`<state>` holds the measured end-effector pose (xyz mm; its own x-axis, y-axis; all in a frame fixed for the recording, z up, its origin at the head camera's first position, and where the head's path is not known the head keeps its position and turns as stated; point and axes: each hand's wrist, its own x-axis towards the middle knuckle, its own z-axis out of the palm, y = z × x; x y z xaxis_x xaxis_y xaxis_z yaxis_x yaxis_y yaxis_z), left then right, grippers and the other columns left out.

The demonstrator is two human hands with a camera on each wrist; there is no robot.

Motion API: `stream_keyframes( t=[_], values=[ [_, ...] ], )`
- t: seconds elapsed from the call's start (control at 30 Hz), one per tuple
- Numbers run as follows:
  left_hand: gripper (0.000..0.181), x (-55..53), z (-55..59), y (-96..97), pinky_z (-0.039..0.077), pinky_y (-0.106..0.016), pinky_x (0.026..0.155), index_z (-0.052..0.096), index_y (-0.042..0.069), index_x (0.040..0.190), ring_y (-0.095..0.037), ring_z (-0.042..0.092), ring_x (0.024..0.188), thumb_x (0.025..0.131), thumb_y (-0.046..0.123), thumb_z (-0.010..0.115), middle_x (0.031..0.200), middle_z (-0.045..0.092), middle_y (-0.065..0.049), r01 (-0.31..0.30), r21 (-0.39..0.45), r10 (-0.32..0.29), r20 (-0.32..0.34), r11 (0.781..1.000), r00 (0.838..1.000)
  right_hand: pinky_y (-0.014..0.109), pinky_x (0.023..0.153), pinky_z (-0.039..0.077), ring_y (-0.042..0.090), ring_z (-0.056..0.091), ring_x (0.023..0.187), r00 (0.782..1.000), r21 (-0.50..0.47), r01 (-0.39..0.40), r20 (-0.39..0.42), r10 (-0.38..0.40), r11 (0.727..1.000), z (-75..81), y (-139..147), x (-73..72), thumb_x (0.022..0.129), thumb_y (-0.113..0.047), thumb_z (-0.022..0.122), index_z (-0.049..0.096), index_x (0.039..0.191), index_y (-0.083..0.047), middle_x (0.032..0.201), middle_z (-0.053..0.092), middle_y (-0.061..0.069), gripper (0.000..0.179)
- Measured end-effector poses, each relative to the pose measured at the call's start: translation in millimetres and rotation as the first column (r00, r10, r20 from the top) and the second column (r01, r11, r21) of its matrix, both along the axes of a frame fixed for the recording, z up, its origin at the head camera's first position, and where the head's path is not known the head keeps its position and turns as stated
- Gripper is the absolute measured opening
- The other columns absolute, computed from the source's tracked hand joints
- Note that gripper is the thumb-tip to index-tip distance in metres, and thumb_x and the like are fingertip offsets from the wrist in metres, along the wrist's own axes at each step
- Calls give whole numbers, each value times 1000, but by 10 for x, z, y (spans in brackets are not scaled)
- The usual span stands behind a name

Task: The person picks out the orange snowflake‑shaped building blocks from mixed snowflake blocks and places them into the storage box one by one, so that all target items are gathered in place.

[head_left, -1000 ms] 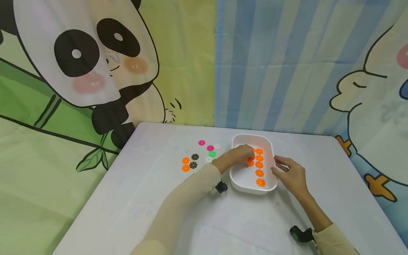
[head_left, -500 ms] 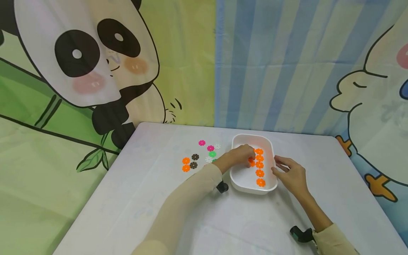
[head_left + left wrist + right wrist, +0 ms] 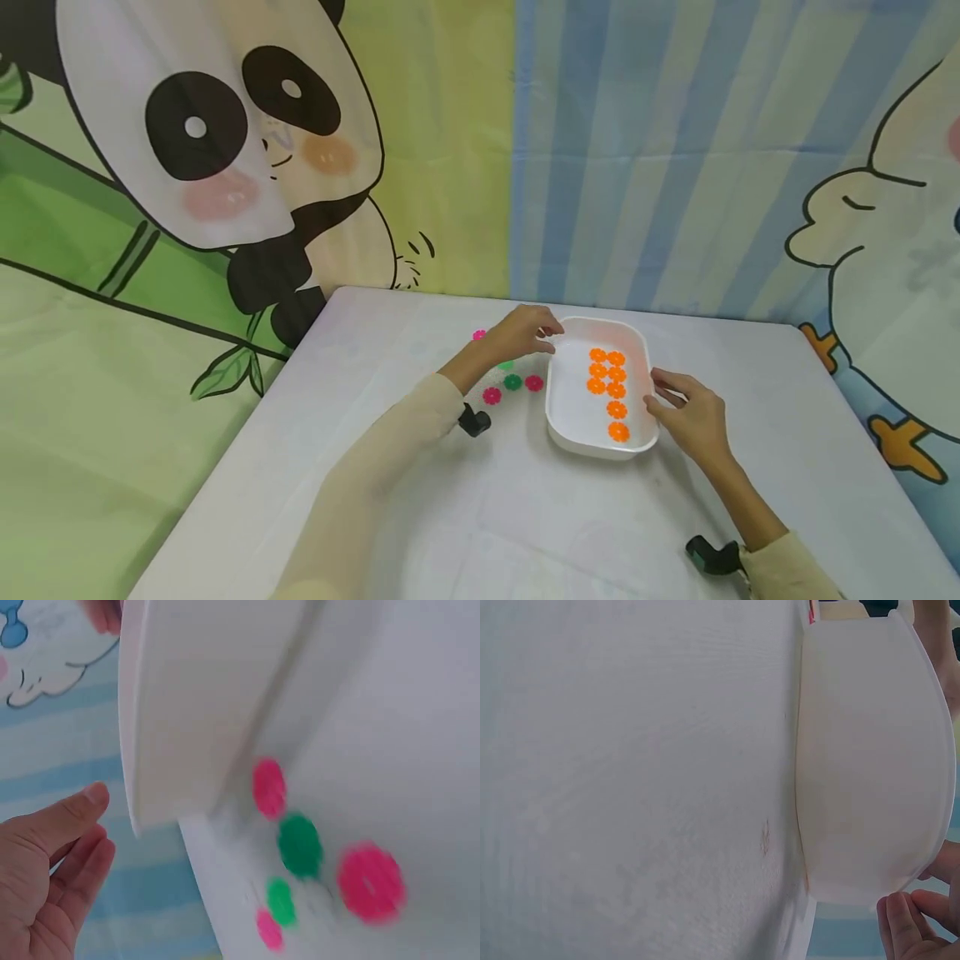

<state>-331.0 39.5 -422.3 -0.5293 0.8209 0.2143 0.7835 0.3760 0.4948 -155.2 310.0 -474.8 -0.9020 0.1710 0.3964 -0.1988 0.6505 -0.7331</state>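
Observation:
A white plastic tray (image 3: 573,417) with rounded corners stands on the table. Inside it lie several orange notched discs (image 3: 617,409) in two touching columns, the right one longer. My left hand (image 3: 517,333) hovers at the tray's left rim near the far corner. In the left wrist view the left hand (image 3: 52,877) has thumb and fingers apart with nothing between them, beside the tray (image 3: 202,697). My right hand (image 3: 690,417) pinches the tray's right rim. In the right wrist view the right hand's fingers (image 3: 904,919) meet that rim at the corner.
Left of the tray, pink discs (image 3: 492,396), a dark green disc (image 3: 512,382) and a light green disc (image 3: 506,365) lie on the white table (image 3: 495,500). My left forearm covers part of that area. A printed curtain (image 3: 585,167) hangs behind the table.
My left hand has lifted out of the tray and moved left to its rim, uncovering the left column of orange discs. The right hand stays at the right rim. The head view has shifted slightly.

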Motion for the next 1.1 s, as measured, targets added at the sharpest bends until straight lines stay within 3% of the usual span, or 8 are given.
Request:
stream_keyframes(
  t=[0.17, 0.37, 0.53, 0.73, 1.1],
  values=[
    [32, -3, -95, -574, 53, -33, 88, 69, -1, 115, -29, 64, 102, 83, 1, 75, 111, 65, -15, -70, -32, 73, 81, 997, 994, 10, 78, 47, 38, 64, 105, 1000, 7, 5, -1, -5, 1000, 31, -1, 19, 78, 5, 76, 63, 120, 8, 119, 64, 21, 44],
    [30, 47, -274, -1145, 53, -33, 87, 69, -2, 113, -27, 64, 100, 84, 1, 75, 110, 66, -13, -146, -144, 155, 59, 979, 986, 11, 78, 47, 37, 64, 107, 999, 13, 21, 30, -21, 1000, 30, 15, 22, 79, 2, 77, 63, 122, 7, 121, 64, 20, 45],
    [26, 97, -367, -1503, 54, -32, 85, 71, 0, 109, -25, 64, 96, 84, -3, 72, 106, 68, -11, -200, -172, 211, 48, 964, 976, 11, 78, 47, 36, 64, 107, 999, 16, 26, 43, -27, 1000, -2, 6, 4, 79, 2, 77, 63, 122, 6, 121, 64, 19, 45],
    [30, 99, -443, -1670, 53, -34, 90, 70, 0, 115, -24, 62, 103, 85, -1, 72, 112, 68, -9, -169, -218, 188, 69, 961, 980, 8, 77, 45, 38, 63, 107, 999, 8, 23, 32, -23, 1000, 7, 7, 3, 79, 2, 77, 63, 121, 7, 120, 64, 21, 44],
    [26, 99, -498, -1719, 52, -34, 91, 72, 5, 110, -21, 63, 103, 85, 0, 73, 110, 70, -4, -154, -243, 172, 57, 958, 983, 8, 78, 46, 36, 64, 106, 1000, 11, 16, 16, -16, 1000, -5, -2, -7, 78, 3, 77, 64, 120, 7, 120, 64, 20, 44]
  ],
)
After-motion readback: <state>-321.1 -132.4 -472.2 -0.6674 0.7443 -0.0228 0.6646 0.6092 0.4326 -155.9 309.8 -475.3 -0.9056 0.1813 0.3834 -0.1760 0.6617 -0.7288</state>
